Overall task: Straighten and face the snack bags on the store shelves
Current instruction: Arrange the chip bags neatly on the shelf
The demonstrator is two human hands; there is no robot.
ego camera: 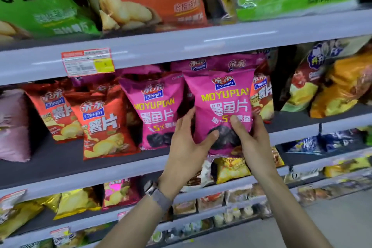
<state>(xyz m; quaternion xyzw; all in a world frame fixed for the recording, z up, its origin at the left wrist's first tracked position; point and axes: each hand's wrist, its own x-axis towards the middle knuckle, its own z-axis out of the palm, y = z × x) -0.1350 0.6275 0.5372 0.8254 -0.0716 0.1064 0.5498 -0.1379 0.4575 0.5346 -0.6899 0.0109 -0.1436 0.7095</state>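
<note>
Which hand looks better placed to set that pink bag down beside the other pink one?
Probably the left hand. It grips the held pink bag on the side nearest the standing pink bag, so it could guide it into line. The right hand holds the far edge, mostly steadying it.

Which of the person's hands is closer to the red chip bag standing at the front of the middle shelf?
Left. The left hand is a short way right of the red chip bag; the right hand is farther right, beyond the held pink bag.
</note>
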